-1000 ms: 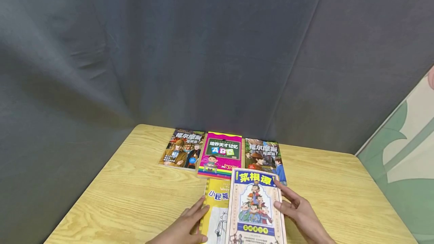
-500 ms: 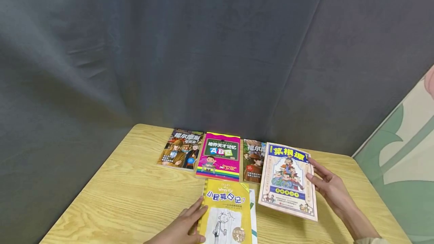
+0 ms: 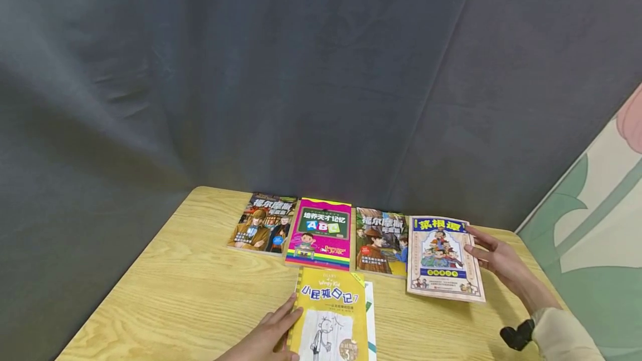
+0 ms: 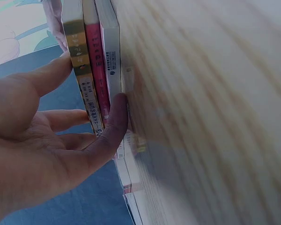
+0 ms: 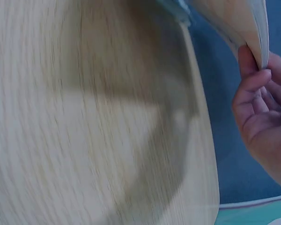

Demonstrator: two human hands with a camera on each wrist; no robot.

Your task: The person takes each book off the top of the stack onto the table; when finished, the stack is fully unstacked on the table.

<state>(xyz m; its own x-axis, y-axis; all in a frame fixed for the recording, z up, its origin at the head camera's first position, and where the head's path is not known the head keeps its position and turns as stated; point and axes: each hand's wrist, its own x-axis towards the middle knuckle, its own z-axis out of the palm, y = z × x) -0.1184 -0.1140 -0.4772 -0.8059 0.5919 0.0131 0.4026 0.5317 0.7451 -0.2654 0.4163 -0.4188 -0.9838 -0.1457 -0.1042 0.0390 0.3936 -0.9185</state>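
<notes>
In the head view my right hand (image 3: 494, 258) pinches the right edge of a cream book with a blue title band (image 3: 443, 261). Its lower part stands off the table, with a shadow below. Thumb and fingers close on the page edge of that book (image 5: 253, 28) in the right wrist view. My left hand (image 3: 268, 330) touches the spine side of a stack topped by a yellow comic-diary book (image 3: 328, 313). Seen from the left wrist, the fingers of the left hand (image 4: 42, 126) lie against the stacked spines, including a red spine (image 4: 97, 65).
A row of books lies along the table's back: a detective book (image 3: 263, 224), a pink ABC book (image 3: 319, 233) and another detective book (image 3: 381, 241). A white-green book (image 3: 370, 316) peeks out under the yellow one. Dark curtain (image 3: 311, 82) hangs behind the wooden table (image 3: 165, 294).
The cream book has been lifted off the yellow book and carried right and back, beside the right detective book. My left hand stays at the stack's left side.
</notes>
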